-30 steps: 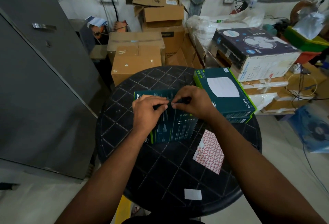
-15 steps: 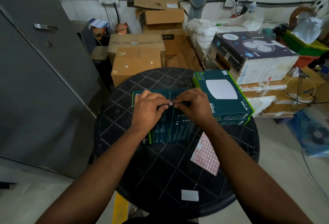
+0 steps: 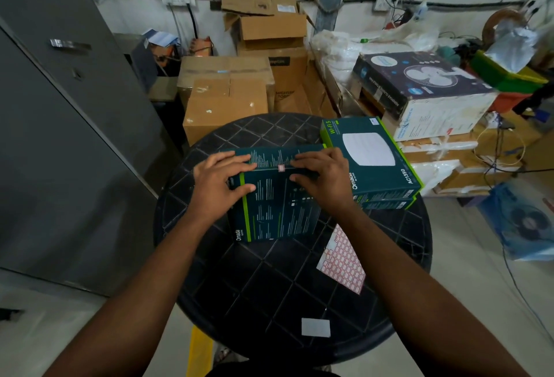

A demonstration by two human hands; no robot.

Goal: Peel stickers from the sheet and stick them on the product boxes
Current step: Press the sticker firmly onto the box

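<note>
Round black desk [image 3: 269,286], grid-patterned top. Dark teal product box [image 3: 275,208] lies near the desk centre, printed back face up, green stripe along its left edge.

Left hand [image 3: 215,184] clasps the box's left end at about 9 o'clock of the box: fingers [image 3: 236,158] lie over the far face, thumb presses the top face. Right hand [image 3: 323,178] mirrors it at about 3 o'clock, fingers over the far edge, thumb on top. Both hands spread narrow around the box and hold it; nothing else in either grip.

Small red-bordered white sticker [image 3: 281,168] sits on the box's far top edge, in the gap between the two hands, touching neither. It seems folded across the edge.

Second stack of teal boxes [image 3: 377,160] at 1 o'clock on the desk, white square device pictured on the top one, touching the right wrist side of the held box.

Sticker sheet [image 3: 341,259], rows of red-outlined labels, lies flat at 4 o'clock on the desk, partly under the right forearm and apart from the box. A blank white slip [image 3: 315,327] at 6 o'clock near the desk rim.

Beyond the desk at 12 o'clock: brown cardboard cartons [image 3: 227,103]. Grey metal cabinet [image 3: 60,121] at 9 o'clock.
</note>
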